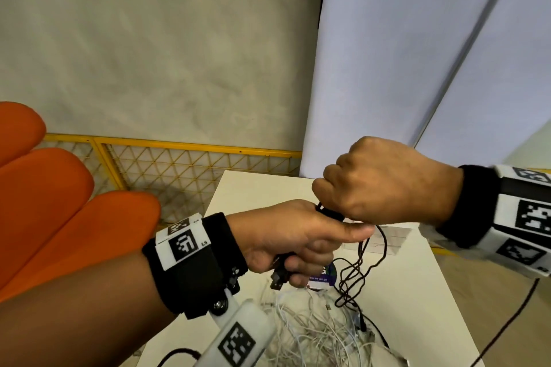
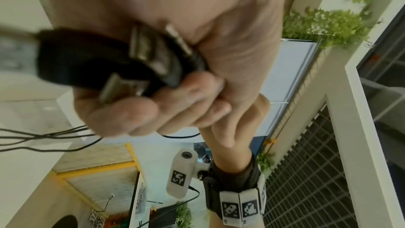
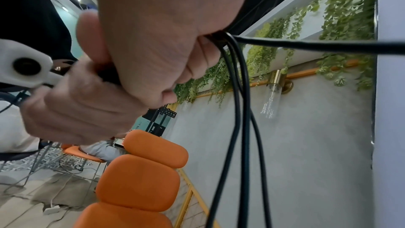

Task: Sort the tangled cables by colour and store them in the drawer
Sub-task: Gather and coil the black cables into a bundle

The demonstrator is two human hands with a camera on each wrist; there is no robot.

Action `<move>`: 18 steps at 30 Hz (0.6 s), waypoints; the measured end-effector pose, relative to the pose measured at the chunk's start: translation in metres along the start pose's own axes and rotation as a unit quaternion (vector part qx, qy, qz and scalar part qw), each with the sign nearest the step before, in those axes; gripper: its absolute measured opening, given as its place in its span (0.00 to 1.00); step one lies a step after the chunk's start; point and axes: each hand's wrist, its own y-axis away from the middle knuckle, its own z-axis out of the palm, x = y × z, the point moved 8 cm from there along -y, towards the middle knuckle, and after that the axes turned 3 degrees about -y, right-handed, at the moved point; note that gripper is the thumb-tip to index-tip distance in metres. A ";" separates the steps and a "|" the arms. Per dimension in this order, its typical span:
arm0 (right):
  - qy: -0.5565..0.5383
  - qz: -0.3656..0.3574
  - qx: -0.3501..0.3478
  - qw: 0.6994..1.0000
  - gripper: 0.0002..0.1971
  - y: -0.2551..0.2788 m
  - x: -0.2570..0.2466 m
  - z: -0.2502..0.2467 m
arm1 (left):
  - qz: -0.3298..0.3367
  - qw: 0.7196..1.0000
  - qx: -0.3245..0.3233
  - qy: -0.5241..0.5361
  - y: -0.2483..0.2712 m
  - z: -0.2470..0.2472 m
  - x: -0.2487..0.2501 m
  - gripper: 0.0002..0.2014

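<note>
White counter (image 1: 411, 307) fills the space below my raised hands, with a pale wall and an orange padded chair (image 1: 59, 188) beyond it. Nearest to me, my left hand (image 1: 286, 235) is closed in a fist round a bunch of black cables (image 1: 357, 274); their metal USB plugs (image 2: 151, 55) poke out of the bottom of that grip. Just above and touching it, my right hand (image 1: 384, 182) is clenched round the same black strands, which hang down in thin loose loops to the counter. I judge I am partway through separating black from white, gathering the black ones into one bundle. Next, I think, I need to draw the hanging loops up neatly without snagging the heap beneath. That heap, white cables (image 1: 316, 334), lies tangled on the counter under my hands, thin and knotted. No drawer shows in any view.
</note>
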 end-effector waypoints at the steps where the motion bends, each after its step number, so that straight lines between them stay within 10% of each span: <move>1: -0.001 0.002 0.000 1.000 0.11 0.000 -0.001 0.001 | -0.004 1.000 0.007 -0.012 0.000 -0.001 -0.001 0.30; 12: -0.073 0.041 -0.027 0.996 0.14 -0.008 -0.010 0.011 | -0.022 0.997 0.029 -0.070 0.000 -0.010 -0.017 0.28; 18: -0.065 0.042 -0.053 0.996 0.18 -0.019 -0.016 0.009 | 0.035 0.997 0.060 0.018 -0.005 -0.018 -0.004 0.09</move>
